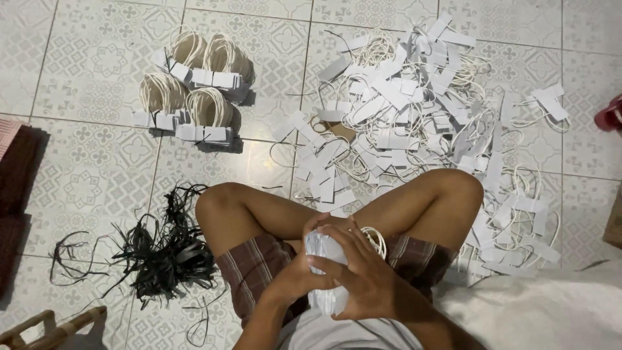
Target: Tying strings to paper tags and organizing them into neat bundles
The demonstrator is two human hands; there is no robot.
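A loose heap of white card tags with cord loops (427, 104) covers the tiled floor (84, 162) ahead of your knees; four bundled sets (194, 87) lie far left, black strips (162, 253) near left. Your left hand (295, 275) and right hand (363, 279) clench a stack of tags (324, 256) over your lap, long axis upright, cord loops rightward.

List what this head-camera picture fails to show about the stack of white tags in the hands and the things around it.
- Stack of white tags: its count and lower end, hidden by the right hand and left hand.
- Red object: cut off by the right edge.
- Wooden frame: cut off by the bottom edge.
- Loose tag pile: any markings too small.
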